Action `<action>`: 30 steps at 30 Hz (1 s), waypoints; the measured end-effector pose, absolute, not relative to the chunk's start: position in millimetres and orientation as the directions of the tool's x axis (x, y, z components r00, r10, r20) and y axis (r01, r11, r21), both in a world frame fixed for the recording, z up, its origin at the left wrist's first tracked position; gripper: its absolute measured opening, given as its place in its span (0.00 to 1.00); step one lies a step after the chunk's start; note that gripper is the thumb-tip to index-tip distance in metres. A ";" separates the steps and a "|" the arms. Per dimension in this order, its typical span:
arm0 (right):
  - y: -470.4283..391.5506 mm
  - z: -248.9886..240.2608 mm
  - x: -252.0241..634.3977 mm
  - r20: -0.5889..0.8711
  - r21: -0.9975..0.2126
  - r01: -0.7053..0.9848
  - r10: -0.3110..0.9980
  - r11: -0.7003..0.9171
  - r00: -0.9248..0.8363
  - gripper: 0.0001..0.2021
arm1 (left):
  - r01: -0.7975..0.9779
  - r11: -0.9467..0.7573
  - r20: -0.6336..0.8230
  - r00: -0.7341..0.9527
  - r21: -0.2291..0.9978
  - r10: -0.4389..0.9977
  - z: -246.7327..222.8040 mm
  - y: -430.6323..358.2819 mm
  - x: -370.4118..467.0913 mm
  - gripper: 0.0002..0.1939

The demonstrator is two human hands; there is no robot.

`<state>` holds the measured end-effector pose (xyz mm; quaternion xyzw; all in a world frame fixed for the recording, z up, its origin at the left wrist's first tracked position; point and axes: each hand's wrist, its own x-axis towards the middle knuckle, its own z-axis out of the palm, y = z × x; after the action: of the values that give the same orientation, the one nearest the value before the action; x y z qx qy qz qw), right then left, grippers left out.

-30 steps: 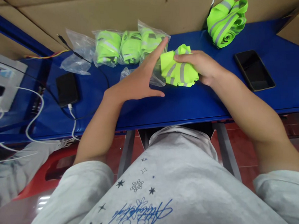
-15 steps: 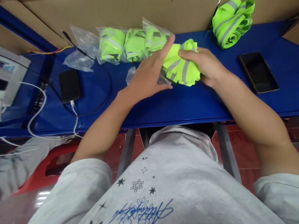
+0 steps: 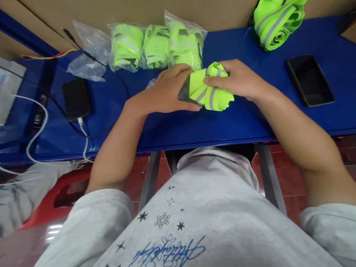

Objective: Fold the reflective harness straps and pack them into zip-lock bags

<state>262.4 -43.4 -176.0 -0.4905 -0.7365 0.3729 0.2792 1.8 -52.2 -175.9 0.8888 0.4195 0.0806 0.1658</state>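
Observation:
My right hand [image 3: 239, 77] grips a folded bundle of neon-yellow reflective strap [image 3: 214, 98] with grey stripes, its thumb lying across the top. On the other side, my left hand [image 3: 164, 91] is curled around a clear plastic bag [image 3: 184, 94], whose edge meets the left end of the bundle. Most of that bag is hidden by my left hand, so how far the strap lies inside it cannot be told. Just beyond my hands stand three similar bundles in clear bags: a left one [image 3: 127, 47], a middle one [image 3: 156, 46] and a right one [image 3: 186, 44].
A larger loose roll of the strap [image 3: 279, 16] rests at the back right, with a phone [image 3: 310, 80] in front of it. Clear bags [image 3: 87, 60], a black device [image 3: 76, 99] and cables lie left on the blue table [image 3: 245, 128]. Cardboard stands behind.
The bundle and my right hand have moved slightly left and nearer to me. My left hand has lowered, its raised index finger now bent, and the right bagged bundle shows more fully.

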 end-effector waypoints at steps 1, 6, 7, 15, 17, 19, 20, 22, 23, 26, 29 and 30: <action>-42.9 -175.9 262.8 0.069 -0.804 0.535 0.934 0.261 -0.352 0.08 | 0.712 -0.600 0.007 0.643 0.365 0.766 -176.3 -51.9 -0.2 0.65; -49.7 -176.8 259.2 0.214 -0.711 0.579 0.907 0.399 -0.362 0.16 | 0.691 -0.614 0.079 0.637 0.381 0.767 -188.5 -54.2 -1.7 0.56; -52.1 -177.3 257.7 0.221 -0.706 0.575 0.900 0.413 -0.375 0.18 | 0.696 -0.608 0.088 0.627 0.383 0.774 -191.2 -54.7 -1.1 0.55; -48.0 -178.0 260.7 0.127 -0.654 0.667 0.921 0.356 -0.368 0.21 | 0.713 -0.576 0.050 0.611 0.400 0.790 -195.0 -52.6 2.4 0.59; -45.5 -176.9 264.0 0.109 -0.641 0.688 0.928 0.341 -0.357 0.20 | 0.711 -0.575 0.050 0.611 0.405 0.790 -194.3 -51.6 3.0 0.59; -44.6 -176.2 265.9 0.105 -0.650 0.686 0.932 0.329 -0.347 0.19 | 0.710 -0.575 0.070 0.603 0.407 0.794 -193.0 -51.1 3.5 0.58; -44.6 -175.9 266.3 0.104 -0.658 0.681 0.934 0.323 -0.343 0.19 | 0.708 -0.576 0.089 0.597 0.408 0.797 -192.1 -51.0 3.6 0.56; -44.9 -175.1 266.3 0.096 -0.661 0.686 0.941 0.305 -0.325 0.20 | 0.706 -0.580 0.109 0.593 0.407 0.798 -190.4 -50.9 3.6 0.56; -44.8 -174.5 266.2 0.085 -0.653 0.698 0.944 0.294 -0.318 0.20 | 0.706 -0.579 0.106 0.593 0.408 0.798 -189.7 -50.7 3.4 0.57; -43.0 -173.7 267.0 0.077 -0.608 0.739 0.949 0.289 -0.307 0.21 | 0.710 -0.561 0.052 0.600 0.426 0.798 -189.1 -49.9 2.7 0.63; -39.9 -175.6 268.5 0.119 -0.564 0.755 0.938 0.334 -0.326 0.20 | 0.712 -0.536 0.011 0.597 0.454 0.802 -188.0 -49.4 3.0 0.64; -39.3 -176.3 268.7 0.139 -0.544 0.762 0.934 0.351 -0.330 0.20 | 0.714 -0.530 -0.001 0.596 0.458 0.803 -187.0 -49.3 3.3 0.64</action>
<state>268.7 -39.3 -176.3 -0.5353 -0.7919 0.1953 0.2196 3.3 -49.3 -187.0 0.8681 0.4367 0.1053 0.2110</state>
